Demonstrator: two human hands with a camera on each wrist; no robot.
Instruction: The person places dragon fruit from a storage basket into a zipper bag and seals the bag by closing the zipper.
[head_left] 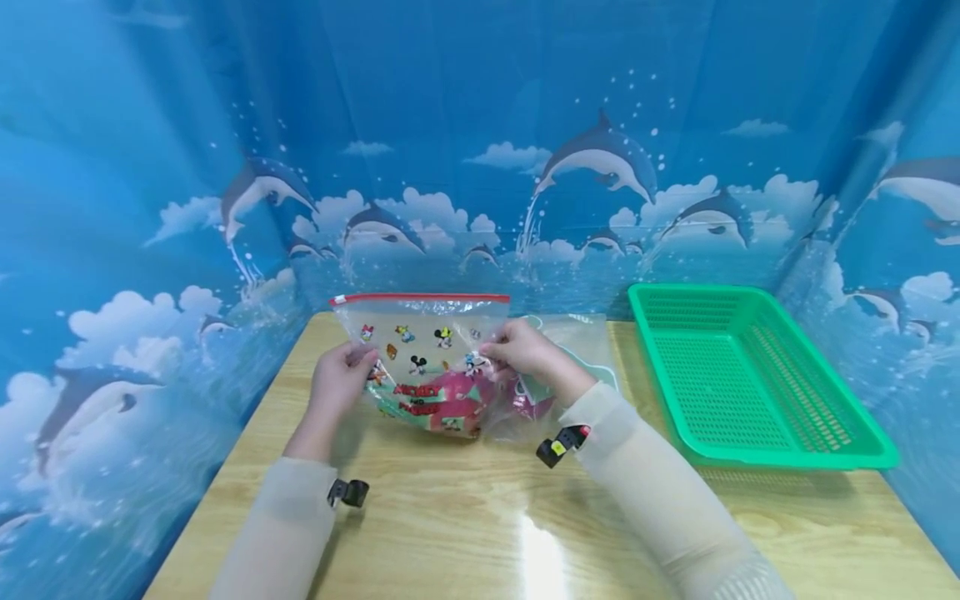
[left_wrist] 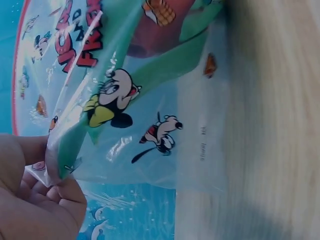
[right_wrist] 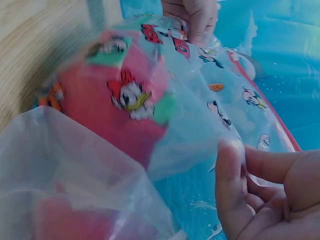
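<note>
A clear zip bag with cartoon prints and a red zip strip along its top is held up above the wooden table. Pink and green contents lie in its lower part; their kind is hard to tell through the plastic. My left hand pinches the bag's left edge between thumb and fingers, plain in the left wrist view. At the opposite edge my right hand pinches the plastic. Beside and partly behind that hand lies a second clear bag with a white cord and something pink inside.
A green plastic basket with slotted walls stands on the right of the wooden table. Behind the table hangs a blue curtain with dolphins and clouds. Both wrists wear small black cameras.
</note>
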